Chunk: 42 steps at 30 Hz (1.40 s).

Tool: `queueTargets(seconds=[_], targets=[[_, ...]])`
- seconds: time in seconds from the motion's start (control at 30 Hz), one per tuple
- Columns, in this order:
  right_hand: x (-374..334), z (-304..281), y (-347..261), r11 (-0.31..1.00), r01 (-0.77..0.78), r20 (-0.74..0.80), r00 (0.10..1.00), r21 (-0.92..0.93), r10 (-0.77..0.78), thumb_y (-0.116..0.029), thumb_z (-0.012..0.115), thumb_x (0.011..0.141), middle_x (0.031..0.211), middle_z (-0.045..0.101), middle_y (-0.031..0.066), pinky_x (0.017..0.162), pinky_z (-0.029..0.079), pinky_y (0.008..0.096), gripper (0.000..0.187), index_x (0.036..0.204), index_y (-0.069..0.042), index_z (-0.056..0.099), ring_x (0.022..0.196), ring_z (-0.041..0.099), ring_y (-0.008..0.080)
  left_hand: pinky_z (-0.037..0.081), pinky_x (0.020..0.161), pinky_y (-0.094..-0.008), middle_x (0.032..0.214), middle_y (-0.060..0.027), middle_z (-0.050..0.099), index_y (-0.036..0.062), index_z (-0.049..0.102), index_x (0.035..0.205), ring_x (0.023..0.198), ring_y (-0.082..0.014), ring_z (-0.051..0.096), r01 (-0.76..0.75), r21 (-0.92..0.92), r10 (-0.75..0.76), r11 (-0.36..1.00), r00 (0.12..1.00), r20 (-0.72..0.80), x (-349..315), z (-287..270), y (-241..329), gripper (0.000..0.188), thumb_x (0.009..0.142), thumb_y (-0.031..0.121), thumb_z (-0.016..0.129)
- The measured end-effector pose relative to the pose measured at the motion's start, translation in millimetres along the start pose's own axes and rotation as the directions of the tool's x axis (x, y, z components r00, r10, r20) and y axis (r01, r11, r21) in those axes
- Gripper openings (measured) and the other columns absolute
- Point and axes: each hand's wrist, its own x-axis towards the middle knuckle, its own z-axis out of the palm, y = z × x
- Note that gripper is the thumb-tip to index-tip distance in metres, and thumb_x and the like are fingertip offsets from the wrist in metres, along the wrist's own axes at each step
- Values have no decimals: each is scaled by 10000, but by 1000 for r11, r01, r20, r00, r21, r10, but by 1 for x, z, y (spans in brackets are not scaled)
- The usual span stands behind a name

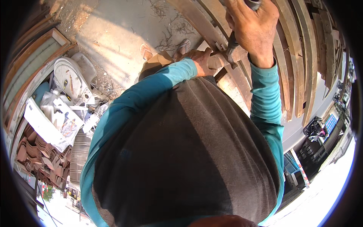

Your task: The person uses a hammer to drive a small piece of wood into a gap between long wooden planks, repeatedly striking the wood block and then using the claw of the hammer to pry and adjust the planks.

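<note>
My right hand (254, 32) is wrapped round the handle of a claw hammer (231, 44), a dark metal tool whose forked head points down onto a wooden board (242, 81). The handle's round end sticks out above my fist. My left hand (201, 61) is closed over the end of a short light-coloured piece of wood (216, 61), just left of the hammer head. Its fingers are partly hidden. Whether a nail sits in the claw is too small to tell.
Long planks (295, 45) lie stacked along the right. My sandalled feet (184, 46) stand on concrete ground (113, 45) strewn with twigs. At left are a wooden window frame (34, 64), a dirty white toilet seat (70, 77), plastic bags, a metal drum (80, 155) and stacked roof tiles (41, 155).
</note>
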Motion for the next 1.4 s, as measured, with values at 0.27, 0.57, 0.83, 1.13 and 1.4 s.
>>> queueTargets(seconds=[0.27, 0.57, 0.83, 1.13, 1.4], targets=[[40, -21, 76, 839, -347, 27, 928, 418, 371, -278, 711, 920, 632, 607, 174, 574, 475, 398, 284, 895, 3, 674, 558, 599, 306, 538, 867, -501, 1057, -226, 702, 46, 503, 1282, 1001, -417, 680, 86, 116, -45, 990, 948, -316, 71, -41, 49, 802, 716, 545, 778], [80, -67, 18, 817, -409, 100, 909, 406, 405, -285, 721, 927, 585, 451, 139, 541, 393, 397, 367, 793, 29, 588, 555, 436, 238, 548, 916, -467, 1113, -191, 706, 87, 509, 1353, 1030, -385, 692, -4, 147, 32, 989, 981, -191, 4, -57, 114, 815, 685, 473, 770], [31, -96, 48, 788, -347, -17, 911, 509, 412, -278, 752, 918, 498, 441, 99, 459, 380, 338, 350, 766, 1, 607, 463, 442, 150, 503, 967, -478, 1241, -251, 643, 4, 469, 1374, 1139, -407, 635, 121, 132, -101, 984, 983, -151, 61, -43, 100, 958, 680, 579, 796], [-56, -84, 149, 808, -243, -47, 947, 537, 317, -399, 690, 877, 847, 698, 249, 818, 531, 529, 432, 978, 21, 702, 891, 683, 439, 492, 992, -464, 1300, -271, 598, -65, 459, 1379, 1183, -396, 609, 127, -585, -428, 801, 805, -411, 176, -75, 23, 1035, 693, 641, 781], [-33, -102, 128, 803, -292, 45, 948, 520, 315, -442, 653, 896, 859, 699, 228, 821, 526, 524, 455, 1067, -24, 704, 909, 685, 417, 481, 1015, -451, 1353, -289, 559, -126, 451, 1384, 1222, -387, 585, -55, -826, -536, 561, 736, -413, 196, -156, -42, 1112, 704, 696, 767]])
